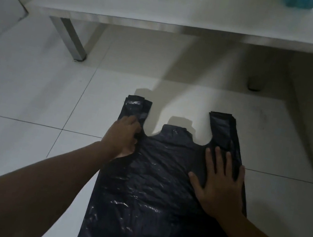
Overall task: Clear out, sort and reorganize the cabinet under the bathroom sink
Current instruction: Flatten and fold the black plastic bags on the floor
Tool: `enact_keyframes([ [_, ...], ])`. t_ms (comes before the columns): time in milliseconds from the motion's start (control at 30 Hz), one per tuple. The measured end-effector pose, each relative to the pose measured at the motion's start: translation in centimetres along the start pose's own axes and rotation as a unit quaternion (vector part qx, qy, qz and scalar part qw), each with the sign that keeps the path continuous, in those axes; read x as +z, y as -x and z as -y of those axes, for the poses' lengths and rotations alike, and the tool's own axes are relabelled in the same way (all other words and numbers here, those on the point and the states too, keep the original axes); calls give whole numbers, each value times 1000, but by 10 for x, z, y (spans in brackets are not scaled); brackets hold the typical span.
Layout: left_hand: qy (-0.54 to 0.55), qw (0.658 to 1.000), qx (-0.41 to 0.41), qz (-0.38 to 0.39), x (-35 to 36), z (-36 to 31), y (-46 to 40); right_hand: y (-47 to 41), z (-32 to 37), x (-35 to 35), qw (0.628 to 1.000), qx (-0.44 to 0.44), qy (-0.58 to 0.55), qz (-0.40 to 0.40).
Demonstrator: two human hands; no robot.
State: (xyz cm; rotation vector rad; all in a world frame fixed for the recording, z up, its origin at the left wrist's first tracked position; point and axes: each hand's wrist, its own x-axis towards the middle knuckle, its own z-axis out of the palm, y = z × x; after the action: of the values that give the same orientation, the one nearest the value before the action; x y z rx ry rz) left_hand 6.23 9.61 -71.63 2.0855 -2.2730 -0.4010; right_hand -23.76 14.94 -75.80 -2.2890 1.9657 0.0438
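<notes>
While flat, bag (160, 190) underlies hands (220, 190)

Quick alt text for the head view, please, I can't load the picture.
A black plastic bag lies flat on the white tiled floor; the right hand presses it flat while the left hand holds its left handle, before a low white shelf.

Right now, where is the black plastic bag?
The black plastic bag lies flat on the white tiled floor, low in the head view, under the left hand and right hand, before the cabinet shelf.
</notes>
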Motion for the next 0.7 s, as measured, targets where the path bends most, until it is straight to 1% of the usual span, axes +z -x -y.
enact_keyframes([
  [67,10,999,6,38,0,5,-6,-1,0,3,1000,-4,-4,-4],
  [100,-2,998,7,61,-1,8,-11,-2,0,4,1000,-4,-5,1],
  [200,-51,991,-7,123,-11,13,-28,-4,-3,-2,999,-1,2,45],
  [267,-78,984,-18,159,-18,15,-38,-12,-5,-15,995,-4,-3,96],
  [300,-87,981,-19,171,-20,15,-42,-17,-7,-26,994,-1,-1,107],
  [333,-93,979,-20,179,-21,14,-44,-24,-8,-35,997,-3,2,83],
  [400,-100,977,-19,186,-20,12,-46,-44,-13,-46,999,-28,25,-18],
  [433,-104,976,-17,189,-20,11,-47,-56,-15,-48,998,-45,29,-40],
  [467,-105,976,-16,191,-20,11,-47,-67,-18,-46,997,-61,28,-31],
  [500,-103,975,-16,195,-20,12,-48,-77,-20,-40,997,-67,25,-4],
  [567,-83,972,-26,216,-20,15,-49,-91,-22,-26,997,-38,11,70],
  [600,-68,970,-35,229,-20,17,-50,-93,-25,-18,997,-24,1,79],
  [667,-54,968,-47,241,-21,20,-51,-94,-27,-10,997,-8,-12,72],
  [700,-53,967,-50,243,-23,21,-50,-94,-27,-8,996,-6,-13,85],
])
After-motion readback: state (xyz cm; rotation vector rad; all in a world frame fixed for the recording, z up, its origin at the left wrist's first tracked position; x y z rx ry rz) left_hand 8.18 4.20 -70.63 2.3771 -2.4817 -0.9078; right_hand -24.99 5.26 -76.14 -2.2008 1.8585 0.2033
